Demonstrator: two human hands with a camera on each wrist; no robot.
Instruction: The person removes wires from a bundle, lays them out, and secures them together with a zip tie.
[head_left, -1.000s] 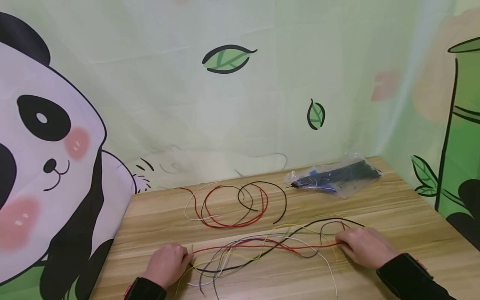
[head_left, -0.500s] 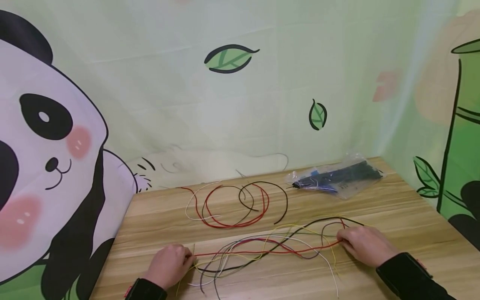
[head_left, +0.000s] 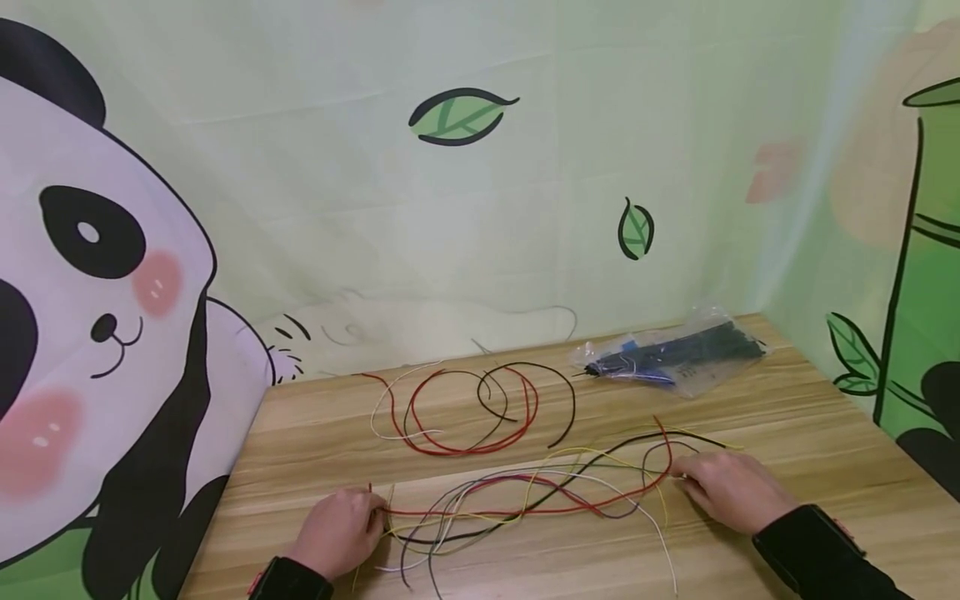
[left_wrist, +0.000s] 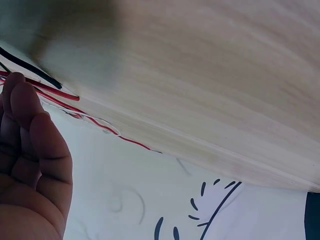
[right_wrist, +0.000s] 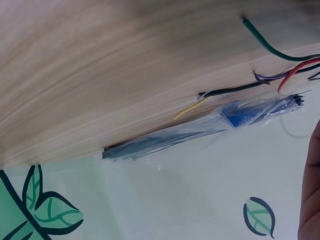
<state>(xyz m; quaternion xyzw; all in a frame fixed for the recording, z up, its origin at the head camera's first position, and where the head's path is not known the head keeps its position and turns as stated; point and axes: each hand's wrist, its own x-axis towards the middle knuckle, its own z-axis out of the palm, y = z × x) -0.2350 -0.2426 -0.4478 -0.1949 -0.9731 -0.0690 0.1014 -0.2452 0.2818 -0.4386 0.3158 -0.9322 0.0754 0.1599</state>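
Several thin coloured wires lie crossed in a loose bundle on the wooden table [head_left: 540,575]. My left hand [head_left: 341,529] pinches the red wire [head_left: 450,512] near its left end; in the left wrist view the red wire [left_wrist: 55,92] passes my fingertips beside a black wire [left_wrist: 30,67]. My right hand [head_left: 738,492] is at the right end of the bundle, its fingertips close to the curved red end, which stands free of them. A green wire [right_wrist: 267,45] shows in the right wrist view, where most of my right hand is out of frame.
Looped red, black and white wires [head_left: 457,452] lie farther back. A clear plastic bag [head_left: 686,354] with a dark bundle and a blue piece stands at the back right. Behind the table hangs a printed cloth [head_left: 337,208] with a panda and leaves.
The red wire's right end has come out of my right fingers and sprung upward. Its left end now shows behind my left hand. Both hands have hardly moved.
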